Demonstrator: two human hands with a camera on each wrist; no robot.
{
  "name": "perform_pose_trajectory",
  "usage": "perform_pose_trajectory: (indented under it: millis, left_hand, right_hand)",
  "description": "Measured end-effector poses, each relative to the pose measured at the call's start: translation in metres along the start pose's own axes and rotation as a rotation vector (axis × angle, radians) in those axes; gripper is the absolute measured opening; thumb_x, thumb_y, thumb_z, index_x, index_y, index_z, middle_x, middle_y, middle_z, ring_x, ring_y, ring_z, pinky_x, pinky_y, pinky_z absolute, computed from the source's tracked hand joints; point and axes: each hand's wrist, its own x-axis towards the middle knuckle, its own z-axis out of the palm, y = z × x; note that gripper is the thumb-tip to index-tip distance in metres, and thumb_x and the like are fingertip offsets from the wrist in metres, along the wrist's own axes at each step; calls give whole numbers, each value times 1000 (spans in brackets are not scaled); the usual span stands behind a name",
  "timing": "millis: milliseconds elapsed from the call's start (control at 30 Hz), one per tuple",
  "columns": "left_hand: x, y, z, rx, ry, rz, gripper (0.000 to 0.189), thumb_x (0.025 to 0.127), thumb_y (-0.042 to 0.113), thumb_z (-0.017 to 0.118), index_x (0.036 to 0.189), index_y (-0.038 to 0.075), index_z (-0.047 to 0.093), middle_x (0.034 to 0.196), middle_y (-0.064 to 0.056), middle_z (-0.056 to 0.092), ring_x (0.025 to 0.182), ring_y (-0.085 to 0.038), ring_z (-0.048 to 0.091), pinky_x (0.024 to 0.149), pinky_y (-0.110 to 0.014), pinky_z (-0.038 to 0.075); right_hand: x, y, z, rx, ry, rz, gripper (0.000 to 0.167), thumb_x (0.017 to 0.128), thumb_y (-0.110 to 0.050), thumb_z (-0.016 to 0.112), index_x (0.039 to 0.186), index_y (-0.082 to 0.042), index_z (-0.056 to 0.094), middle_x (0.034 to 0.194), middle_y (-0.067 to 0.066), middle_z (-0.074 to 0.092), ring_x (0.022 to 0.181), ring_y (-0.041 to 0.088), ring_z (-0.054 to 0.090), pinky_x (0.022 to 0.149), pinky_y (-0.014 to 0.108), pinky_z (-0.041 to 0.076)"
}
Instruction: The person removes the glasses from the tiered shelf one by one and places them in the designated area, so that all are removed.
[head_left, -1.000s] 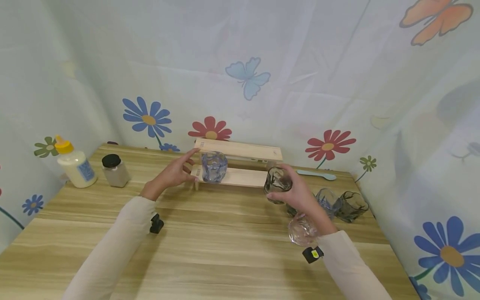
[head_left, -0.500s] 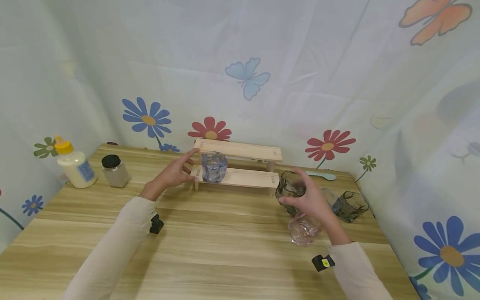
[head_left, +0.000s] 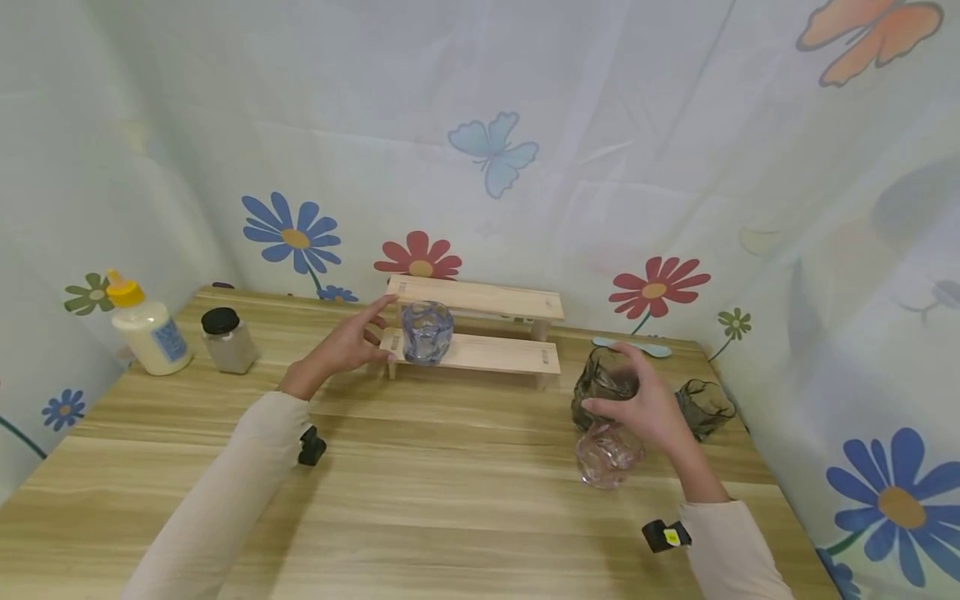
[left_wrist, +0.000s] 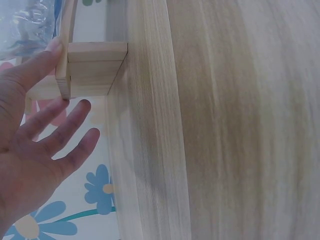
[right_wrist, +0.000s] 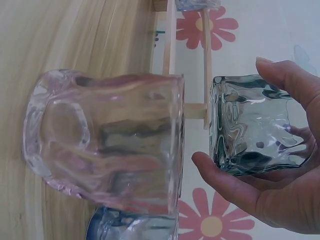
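Note:
My right hand [head_left: 651,404] grips a smoky grey glass tumbler [head_left: 602,383] between thumb and fingers, right of a small two-tier wooden rack [head_left: 502,353]. In the right wrist view this tumbler hangs higher than a pink glass [right_wrist: 110,145], which stands closest to the camera. My left hand [head_left: 341,346] is at the rack's left end with fingers spread. Its thumb [left_wrist: 52,47] touches the lower board, and the index finger reaches up to the upper one. A bluish glass [head_left: 427,335] stands on the lower board near that hand.
Another grey glass [head_left: 705,408] stands at the table's right side. A blue glass [right_wrist: 132,225] shows partly behind the pink one. A pale blue spoon [head_left: 651,349] lies near the back edge. A yellow-capped bottle [head_left: 152,337] and a black-lidded jar [head_left: 228,342] stand at left.
My right hand has carried the grey tumbler rightward, away from the rack's right end, and now overlaps the spot where the other blue glass showed. My left hand stays at the rack.

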Motion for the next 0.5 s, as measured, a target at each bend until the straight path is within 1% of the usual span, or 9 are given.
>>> perform_pose_trajectory:
  millis: [200,333,500]
  left_hand:
    - [1,-1,0,5,4,1,102,84,11,81,161,26,17,137,-28,51,109,-45,65,88,-55,55]
    - [1,0,0,11,8,7,101,84,10,81,161,26,17,136,-28,52,109,-45,65,88,-55,55]
    - [1,0,0,12,8,10,101,84,10,81,161,25,18,135,-28,53,108,-45,66,88,-54,56]
  right_hand:
    - [-6,9,-4,-8,23,8,90,80,-32,85,152,-12,35,126,24,63,118,43,58,90,59,49]
    - [-10,15,-6,-26,39,23,89,80,-32,85,151,-13,35,126,25,64,119,45,57,92,62,47]
    - [-16,21,-10,-25,40,56,92,80,-34,85,153,-14,33,129,25,62,121,46,55,95,64,46]
